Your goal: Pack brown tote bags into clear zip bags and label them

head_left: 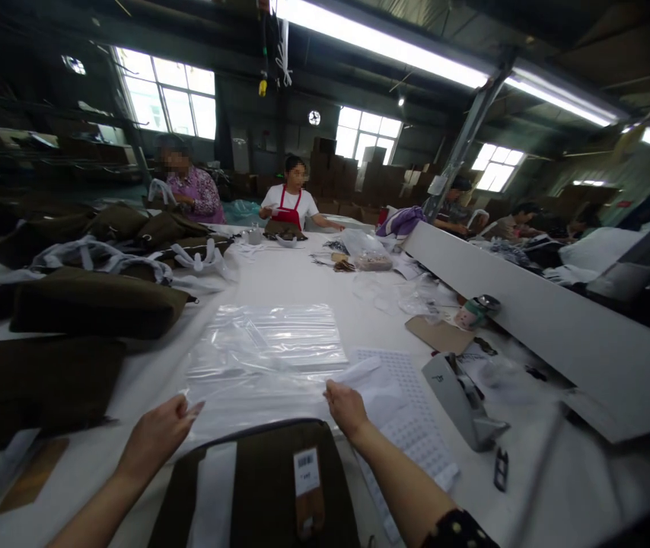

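With our left hand (172, 420) and right hand (346, 407) we pinch clear plastic (262, 384) at its two sides; it lies between and beyond them on the white table (279, 278), past a dark bag (265, 476).

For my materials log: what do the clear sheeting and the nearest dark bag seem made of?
Clear sheeting: probably thin, glossy plastic film, with wrinkles and bright reflections.
Dark bag: likely matte fabric, showing little shine; weave too fine to tell.
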`<state>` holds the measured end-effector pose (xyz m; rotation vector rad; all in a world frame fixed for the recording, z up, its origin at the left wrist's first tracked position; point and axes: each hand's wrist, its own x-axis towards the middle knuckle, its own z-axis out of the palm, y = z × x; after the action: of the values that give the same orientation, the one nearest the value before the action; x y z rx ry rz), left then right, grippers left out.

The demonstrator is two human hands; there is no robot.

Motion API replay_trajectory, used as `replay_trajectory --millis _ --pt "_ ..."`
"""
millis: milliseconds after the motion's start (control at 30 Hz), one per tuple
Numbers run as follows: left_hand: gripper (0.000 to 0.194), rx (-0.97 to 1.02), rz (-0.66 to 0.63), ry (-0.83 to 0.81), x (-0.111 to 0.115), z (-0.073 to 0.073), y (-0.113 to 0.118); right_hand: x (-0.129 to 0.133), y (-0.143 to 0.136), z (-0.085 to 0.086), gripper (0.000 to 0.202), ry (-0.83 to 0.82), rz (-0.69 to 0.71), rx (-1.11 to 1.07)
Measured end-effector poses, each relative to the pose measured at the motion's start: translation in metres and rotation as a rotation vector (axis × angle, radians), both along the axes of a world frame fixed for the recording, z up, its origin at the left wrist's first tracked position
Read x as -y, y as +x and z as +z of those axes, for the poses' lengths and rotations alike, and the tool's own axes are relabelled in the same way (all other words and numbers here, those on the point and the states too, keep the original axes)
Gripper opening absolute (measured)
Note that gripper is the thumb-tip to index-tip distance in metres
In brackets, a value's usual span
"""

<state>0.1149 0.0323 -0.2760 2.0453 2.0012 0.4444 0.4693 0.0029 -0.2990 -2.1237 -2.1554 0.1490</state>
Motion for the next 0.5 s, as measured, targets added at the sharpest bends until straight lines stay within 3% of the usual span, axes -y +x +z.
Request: replay_trajectory --millis 133,333,500 --pt "0.018 0.099 0.134 0.044 0.011 0.007 0.000 0.013 0.013 -0.015 0.023 0.030 -0.018 -0.113" --pt "0.032 0.324 0.257 -0.012 0.019 0.006 -0.003 0.029 0.022 -0.026 0.015 0.152 -0.109 -0.483" --pt "0.020 0.580 0.575 0.127 0.016 -0.005 -0.008 0.020 0.023 -0.021 0.010 0.335 -0.369 -0.949"
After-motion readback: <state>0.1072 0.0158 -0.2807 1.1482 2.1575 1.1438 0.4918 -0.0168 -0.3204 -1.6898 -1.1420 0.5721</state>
